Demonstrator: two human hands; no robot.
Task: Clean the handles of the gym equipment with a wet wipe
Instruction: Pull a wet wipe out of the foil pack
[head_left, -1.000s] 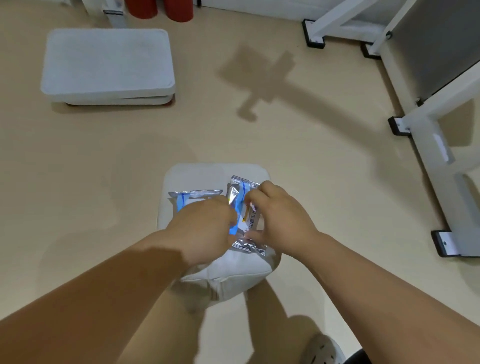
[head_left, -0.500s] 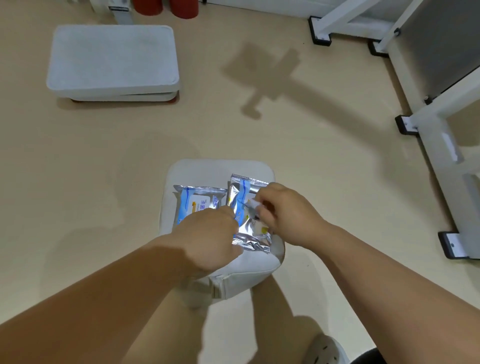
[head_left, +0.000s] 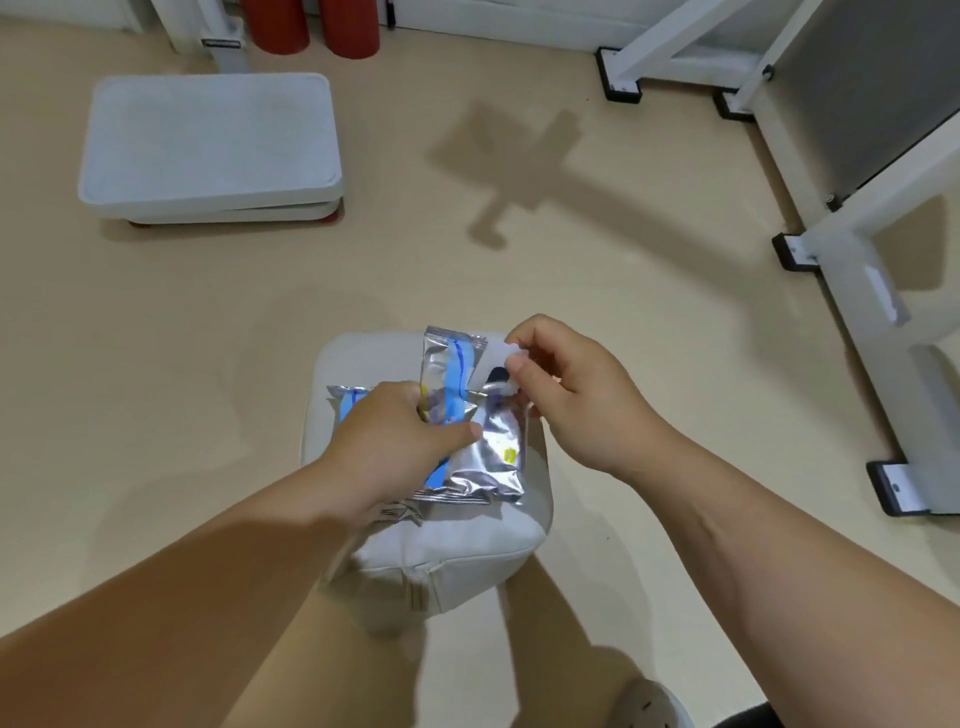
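2 hands on wipe pack (head_left: 483, 441): left fingers (head_left: 470, 430) pin it, right fingers (head_left: 519, 370) pinch seal flap (head_left: 493, 364).

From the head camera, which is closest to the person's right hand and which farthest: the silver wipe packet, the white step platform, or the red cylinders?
From the right hand:
1. Silver wipe packet: touching it, on the padded seat; the fingers pinch its seal flap.
2. White step platform: on the floor, far upper left.
3. Red cylinders: farthest, at the top edge beyond the platform.
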